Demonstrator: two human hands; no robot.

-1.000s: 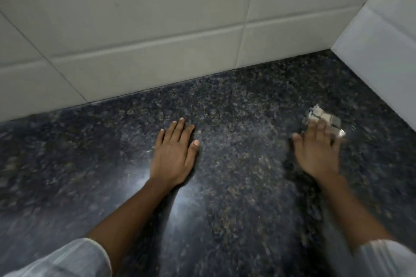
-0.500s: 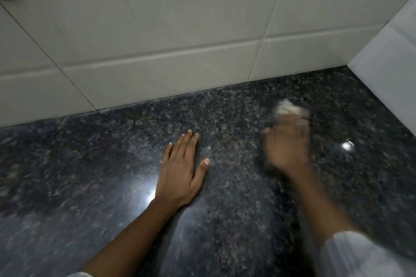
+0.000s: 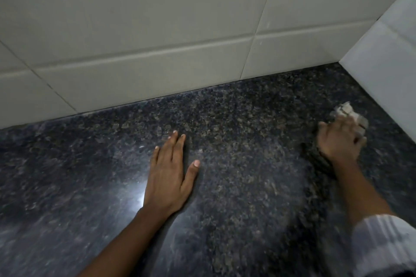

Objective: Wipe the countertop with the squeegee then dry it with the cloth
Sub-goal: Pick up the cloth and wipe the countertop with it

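Note:
A dark speckled granite countertop (image 3: pixel 247 164) fills the lower view. My left hand (image 3: pixel 168 173) lies flat on it near the middle, palm down, fingers spread, holding nothing. My right hand (image 3: pixel 340 141) is at the right, blurred by motion, pressing a small pale crumpled cloth (image 3: pixel 347 113) onto the stone close to the right wall. Most of the cloth is hidden under the fingers. No squeegee is in view.
Pale tiled wall (image 3: pixel 157 40) runs along the back edge of the counter. A white wall (image 3: pixel 387 69) closes off the right side, forming a corner at the far right. A bright light reflection (image 3: pixel 139 198) glints beside my left wrist.
My right hand swept the cloth left toward the middle, then back right toward the side wall. My left hand stayed flat in place. The camera view shifted slightly.

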